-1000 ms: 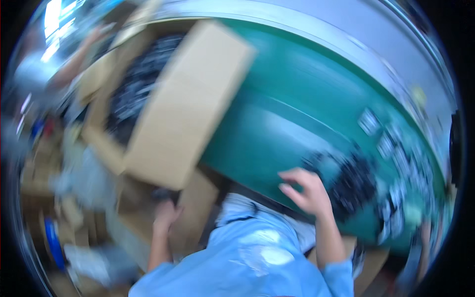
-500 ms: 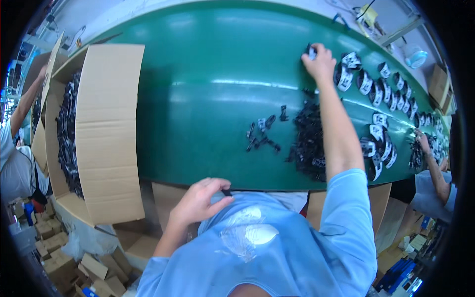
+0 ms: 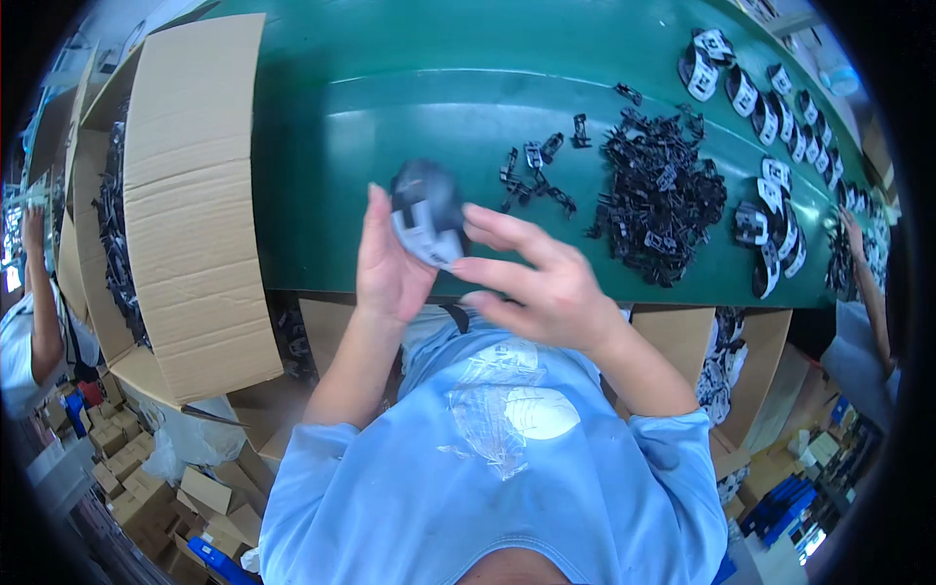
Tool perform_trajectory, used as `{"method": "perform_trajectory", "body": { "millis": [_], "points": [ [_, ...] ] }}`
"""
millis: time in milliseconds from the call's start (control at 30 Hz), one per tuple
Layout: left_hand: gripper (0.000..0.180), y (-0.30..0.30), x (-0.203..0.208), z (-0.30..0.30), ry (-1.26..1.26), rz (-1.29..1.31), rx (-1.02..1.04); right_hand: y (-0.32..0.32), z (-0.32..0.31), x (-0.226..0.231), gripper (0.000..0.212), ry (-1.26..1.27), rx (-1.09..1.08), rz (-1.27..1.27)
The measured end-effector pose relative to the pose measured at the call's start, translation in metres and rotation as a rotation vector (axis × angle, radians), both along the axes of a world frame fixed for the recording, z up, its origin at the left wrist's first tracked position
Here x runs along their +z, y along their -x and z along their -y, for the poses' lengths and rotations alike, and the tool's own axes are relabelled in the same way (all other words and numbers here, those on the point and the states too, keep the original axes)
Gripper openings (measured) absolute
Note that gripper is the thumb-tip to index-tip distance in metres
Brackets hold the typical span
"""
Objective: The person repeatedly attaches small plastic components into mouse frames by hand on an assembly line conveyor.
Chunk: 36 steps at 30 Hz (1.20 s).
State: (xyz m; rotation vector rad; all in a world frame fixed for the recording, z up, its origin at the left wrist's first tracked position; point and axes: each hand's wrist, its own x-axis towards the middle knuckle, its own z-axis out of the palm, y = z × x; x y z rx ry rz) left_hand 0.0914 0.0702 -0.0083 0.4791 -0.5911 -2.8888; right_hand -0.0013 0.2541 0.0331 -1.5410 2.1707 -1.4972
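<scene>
Black-and-white part [image 3: 427, 210] is up in front of the chest, over the near edge of the green table [image 3: 390, 117], between both hands. Left hand [image 3: 392, 258] holds it: thumb along its left side, other fingers behind it, mostly hidden. Right hand [image 3: 551, 283] has fingers spread apart, not wrapped round anything; fingertips at the part's right edge, pressure can't be told. Part is blurred, details unclear.

Main risk: a drop. Smooth curved shell, grip mostly from one side; a push from the right fingertips could tip it off the left palm, and so near the edge it could miss the table and land on the lap or floor. Second risk: right knuckles are near the loose clips [image 3: 536, 185], so a careless swing could scatter them. Right forearm is near the clip heap [image 3: 658, 195] too; a sleeve or elbow could drag pieces over the edge. Clips look tangled, so pulling one could bring others.

Around: big cardboard box [image 3: 195, 195] at left, its wide flap blocking that end; dark pieces [image 3: 115, 234] inside. Heap lies between the right hand and the finished-looking rows [image 3: 765, 122] at far right. Open carton [image 3: 765, 380] under the table edge. Co-worker's hand [image 3: 853, 234] at far right, co-worker's arm [image 3: 39, 292] at far left. Small cartons [image 3: 141, 487] clutter the floor.
</scene>
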Motion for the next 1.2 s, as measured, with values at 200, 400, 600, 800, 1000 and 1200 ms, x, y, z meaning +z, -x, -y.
{"method": "perform_trajectory", "body": {
  "millis": [200, 400, 600, 800, 1000, 1200],
  "points": [
    [0.091, -0.027, -0.028, 0.005, -0.445, -0.195, -0.118, 0.060, -0.058, -0.012, 0.025, -0.452, -0.221, -0.349],
    [0.078, -0.006, -0.034, -0.014, -0.531, -0.381, -0.232, 0.066, -0.062, -0.034, 0.016, -0.406, -0.291, -0.373],
    [0.083, -0.006, -0.046, -0.014, -0.266, -0.423, -0.246, 0.040, -0.050, 0.008, 0.019, -0.111, -0.455, 0.165],
    [0.071, -0.002, -0.003, -0.018, -0.103, 0.056, -0.139, 0.028, -0.013, 0.030, 0.025, -0.033, -0.070, -0.026],
    [0.050, -0.011, -0.009, 0.003, -0.276, 0.091, -0.491, 0.047, 0.001, 0.029, 0.030, -0.129, 0.215, -0.114],
    [0.053, -0.012, -0.008, -0.007, -0.328, 0.087, -0.510, 0.043, 0.008, 0.028, 0.031, -0.212, 0.293, -0.259]
  ]
}}
